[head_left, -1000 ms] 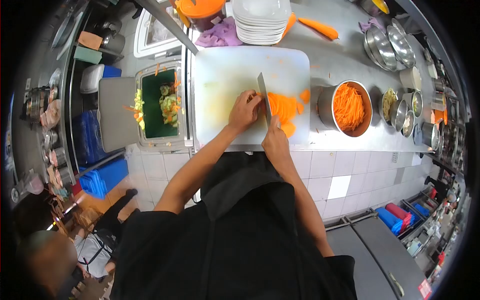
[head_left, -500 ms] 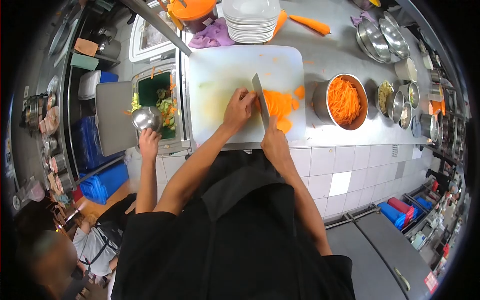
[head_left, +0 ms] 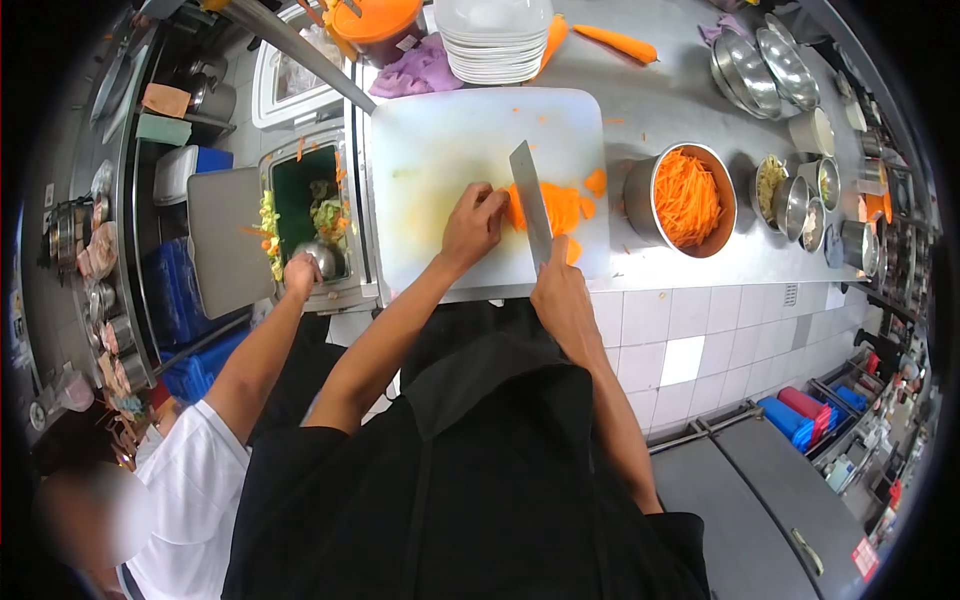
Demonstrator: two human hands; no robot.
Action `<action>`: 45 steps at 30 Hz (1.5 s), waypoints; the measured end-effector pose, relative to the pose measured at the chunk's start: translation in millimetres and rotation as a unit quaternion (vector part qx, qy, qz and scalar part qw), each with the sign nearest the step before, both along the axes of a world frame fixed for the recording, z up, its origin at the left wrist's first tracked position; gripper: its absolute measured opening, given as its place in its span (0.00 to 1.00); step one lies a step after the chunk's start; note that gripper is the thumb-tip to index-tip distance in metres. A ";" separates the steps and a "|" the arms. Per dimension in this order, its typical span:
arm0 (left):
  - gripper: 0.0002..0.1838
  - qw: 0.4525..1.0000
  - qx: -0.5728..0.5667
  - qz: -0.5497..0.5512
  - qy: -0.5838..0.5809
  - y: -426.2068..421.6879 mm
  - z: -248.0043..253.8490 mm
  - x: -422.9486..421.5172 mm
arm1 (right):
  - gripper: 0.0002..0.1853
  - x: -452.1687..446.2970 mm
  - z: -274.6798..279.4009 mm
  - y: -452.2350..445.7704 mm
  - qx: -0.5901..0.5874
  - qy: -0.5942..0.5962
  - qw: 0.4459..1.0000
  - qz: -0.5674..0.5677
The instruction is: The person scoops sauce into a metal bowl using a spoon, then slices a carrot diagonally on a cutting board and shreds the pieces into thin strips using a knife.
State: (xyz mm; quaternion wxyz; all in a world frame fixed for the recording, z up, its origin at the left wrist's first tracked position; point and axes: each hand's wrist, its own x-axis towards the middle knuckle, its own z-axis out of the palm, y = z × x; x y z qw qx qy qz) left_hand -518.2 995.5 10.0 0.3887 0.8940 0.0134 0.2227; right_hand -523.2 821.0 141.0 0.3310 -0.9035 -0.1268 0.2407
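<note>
A white cutting board [head_left: 430, 240] lies on the metal counter, with orange carrot slices [head_left: 562, 207] spread over its right part. My right hand [head_left: 557, 285] is wrapped round the handle of a cleaver [head_left: 530, 190], whose blade now lies over the slices. Just left of the slices, my left hand [head_left: 474, 226] has its fingers curled at the edge of the carrot; whether it grips a piece is hidden. To the right of the board stands a metal pot [head_left: 644, 205] filled with shredded carrot [head_left: 685, 200].
At the left, a co-worker in a white shirt [head_left: 195, 470] holds a metal bowl [head_left: 322, 260] in the scrap bin [head_left: 300, 210]. Stacked plates [head_left: 495, 45], a purple cloth [head_left: 420, 68] and a whole carrot [head_left: 617, 44] lie behind the board. Metal bowls [head_left: 745, 75] stand at the right.
The cleaver has shifted right, away from my left fingers, over the slices. A co-worker's arm has come in from the left and lowered a metal bowl into the bin.
</note>
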 end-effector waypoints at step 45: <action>0.11 0.998 -0.048 -0.007 0.027 2.4 10.1 -1.9 | 0.23 -12.6 -26.1 7.0 0.015 -0.048 0.998 0.023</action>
